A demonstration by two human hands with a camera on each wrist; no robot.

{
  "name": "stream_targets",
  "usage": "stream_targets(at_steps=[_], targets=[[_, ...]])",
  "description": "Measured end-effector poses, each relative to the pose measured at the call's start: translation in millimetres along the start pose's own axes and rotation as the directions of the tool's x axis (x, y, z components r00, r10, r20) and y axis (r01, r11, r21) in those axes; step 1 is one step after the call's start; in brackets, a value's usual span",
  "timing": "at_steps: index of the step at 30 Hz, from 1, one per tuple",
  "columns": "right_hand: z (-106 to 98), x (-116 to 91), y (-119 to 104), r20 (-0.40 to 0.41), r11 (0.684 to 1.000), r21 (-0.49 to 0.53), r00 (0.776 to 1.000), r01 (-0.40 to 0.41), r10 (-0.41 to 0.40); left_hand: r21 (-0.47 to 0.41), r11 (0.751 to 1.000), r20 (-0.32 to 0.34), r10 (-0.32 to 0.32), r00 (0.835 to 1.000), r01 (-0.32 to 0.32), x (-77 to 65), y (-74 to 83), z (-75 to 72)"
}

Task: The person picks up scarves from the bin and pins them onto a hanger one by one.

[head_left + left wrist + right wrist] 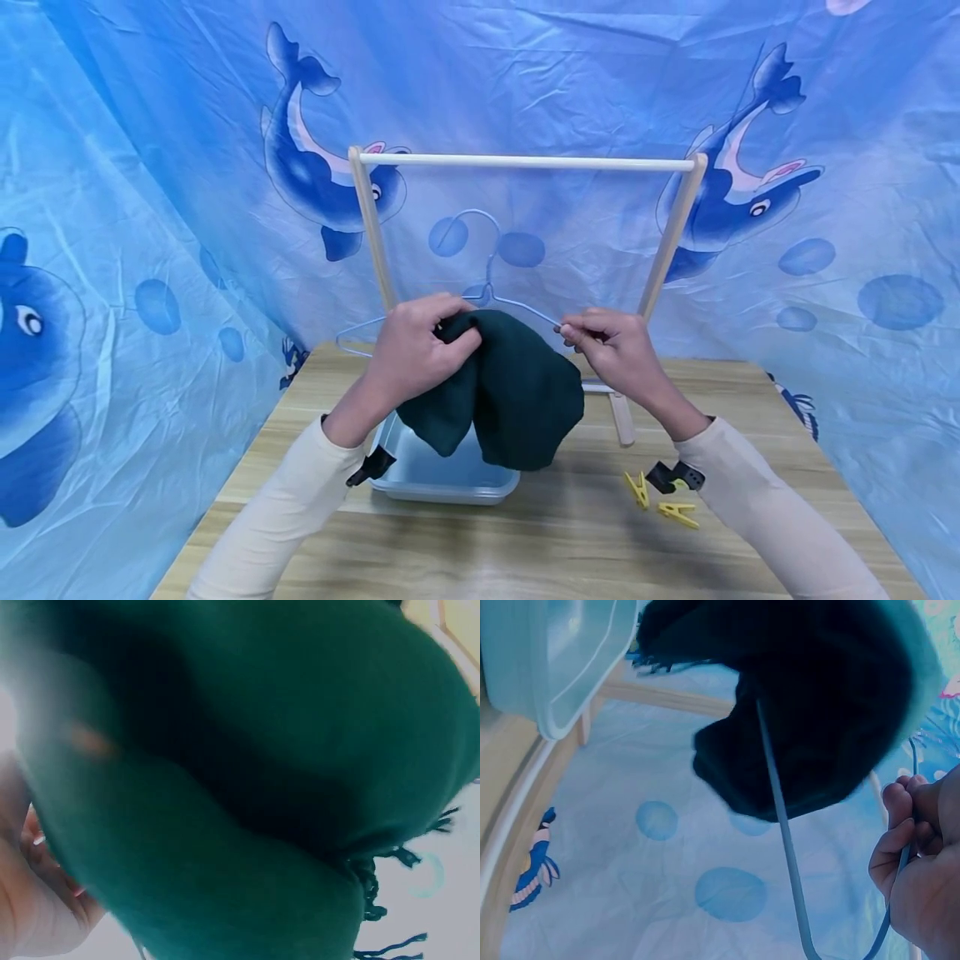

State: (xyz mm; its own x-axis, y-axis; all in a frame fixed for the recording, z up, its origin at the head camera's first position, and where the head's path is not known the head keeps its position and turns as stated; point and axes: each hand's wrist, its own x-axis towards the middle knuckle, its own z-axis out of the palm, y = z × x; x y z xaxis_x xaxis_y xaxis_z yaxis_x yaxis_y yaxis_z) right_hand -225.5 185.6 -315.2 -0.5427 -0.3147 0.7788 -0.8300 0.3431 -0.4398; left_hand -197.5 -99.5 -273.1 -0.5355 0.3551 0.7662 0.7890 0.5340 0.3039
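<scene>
A dark green fringed scarf (528, 392) hangs bunched over a light blue wire hanger (491, 268), whose hook points up. My left hand (420, 346) grips the scarf's top folds near the hanger's middle. With thumb and fingers, my right hand (615, 346) pinches the hanger's sloping right arm. Seen from the right wrist, the hanger's lower bar (786, 840) runs up to the scarf, which hides its far part. Tasselled fringe (367, 896) dangles from the scarf in the left wrist view. The hanger's left end shows beyond my left hand.
Behind the hanger stands a rack with a white rail (525, 162) and wooden posts. A light blue plastic basin (442, 492) sits below the scarf. Two yellow clothespins (677, 512) lie on the wooden table (360, 550) at right. Dolphin-print sheets (562, 75) surround the table.
</scene>
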Motion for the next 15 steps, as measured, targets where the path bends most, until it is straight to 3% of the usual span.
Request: stream_targets(at_steps=[5,11,15], targets=[[-1.0,-0.3,-5.2,0.005,0.999,0.014,1.000,0.031,-0.031,0.063,0.998,0.044,0.026,0.999,-0.029,-4.0,-1.2,5.1],[-1.1,-3.3,-3.9,0.015,0.999,0.030,1.000,0.016,-0.017,0.048,0.999,0.083,0.020,0.996,-0.024,-11.3,-2.4,9.5],[-1.2,-4.2,-2.3,0.019,1.000,0.029,1.000,0.000,0.000,0.039,0.996,0.117,0.078,0.990,-0.083,-14.9,-1.6,13.8]])
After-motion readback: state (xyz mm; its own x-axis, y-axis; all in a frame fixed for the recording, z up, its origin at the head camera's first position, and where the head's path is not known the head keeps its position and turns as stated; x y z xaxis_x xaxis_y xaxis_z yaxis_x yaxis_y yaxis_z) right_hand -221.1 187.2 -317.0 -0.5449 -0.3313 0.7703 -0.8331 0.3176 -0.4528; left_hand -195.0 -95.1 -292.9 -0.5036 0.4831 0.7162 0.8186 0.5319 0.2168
